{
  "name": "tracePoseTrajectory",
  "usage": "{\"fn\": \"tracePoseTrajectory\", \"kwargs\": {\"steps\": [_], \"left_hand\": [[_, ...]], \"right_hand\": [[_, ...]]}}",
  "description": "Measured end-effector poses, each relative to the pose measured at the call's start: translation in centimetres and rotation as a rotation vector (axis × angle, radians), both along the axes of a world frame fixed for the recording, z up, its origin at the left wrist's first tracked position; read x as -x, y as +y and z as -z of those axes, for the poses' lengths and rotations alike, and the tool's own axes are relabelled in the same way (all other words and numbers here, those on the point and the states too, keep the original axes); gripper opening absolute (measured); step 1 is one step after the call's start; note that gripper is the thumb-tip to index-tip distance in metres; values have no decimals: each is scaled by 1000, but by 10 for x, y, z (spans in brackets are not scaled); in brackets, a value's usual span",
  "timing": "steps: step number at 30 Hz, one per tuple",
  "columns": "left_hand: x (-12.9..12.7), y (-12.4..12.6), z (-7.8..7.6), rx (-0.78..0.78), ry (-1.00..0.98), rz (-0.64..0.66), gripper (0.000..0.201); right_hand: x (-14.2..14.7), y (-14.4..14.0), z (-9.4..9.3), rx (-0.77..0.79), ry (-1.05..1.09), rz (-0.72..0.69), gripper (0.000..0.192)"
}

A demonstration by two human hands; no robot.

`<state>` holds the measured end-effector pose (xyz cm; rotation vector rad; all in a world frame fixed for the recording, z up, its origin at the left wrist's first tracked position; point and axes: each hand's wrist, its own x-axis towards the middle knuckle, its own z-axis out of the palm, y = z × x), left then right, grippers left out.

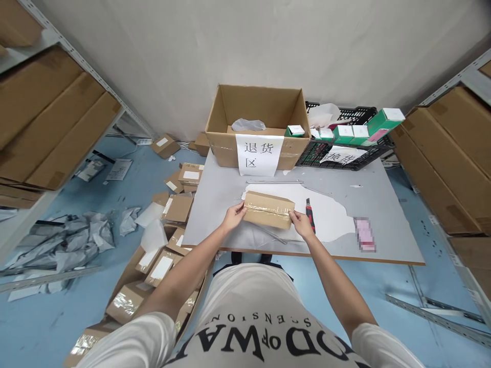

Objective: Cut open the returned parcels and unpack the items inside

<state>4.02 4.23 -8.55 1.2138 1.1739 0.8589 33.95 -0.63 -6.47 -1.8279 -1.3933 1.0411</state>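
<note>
Here, parcel: a small flat brown cardboard box sealed with clear tape (269, 209) lies on the grey tabletop with a torn white patch (383, 225), near its front edge, right before me.
Long axis: it runs left to right, tilted slightly down toward my right, so each short end faces one of my hands.
Left hand: my left hand (233, 216) is closed on the left end of the box, fingers curled over the top edge.
Right hand: my right hand (301, 224) grips the right end, thumb on top.
Nearer hand: neither; both touch it, one at each end.
Cutter: a red and black utility knife (310, 213) lies just beside my right hand, long axis pointing away from me.
Beyond: a large open brown carton bearing a white paper sign (259, 128) stands at the far edge, a black plastic crate (347, 148) to its right.
</note>
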Motion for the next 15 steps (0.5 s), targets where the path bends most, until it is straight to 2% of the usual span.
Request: {"fn": "tracePoseTrajectory", "kwargs": {"steps": [4,9,15], "left_hand": [[-3,12,-3,11,35,-3,69],[-4,19,6,57,95,-38,58],[-5,20,18,95,76,-67,61]], "right_hand": [[-3,13,-3,67,-18,9,58],[-1,25,1,169,-9,19,56],[0,33,4,227,18,14,56]]}}
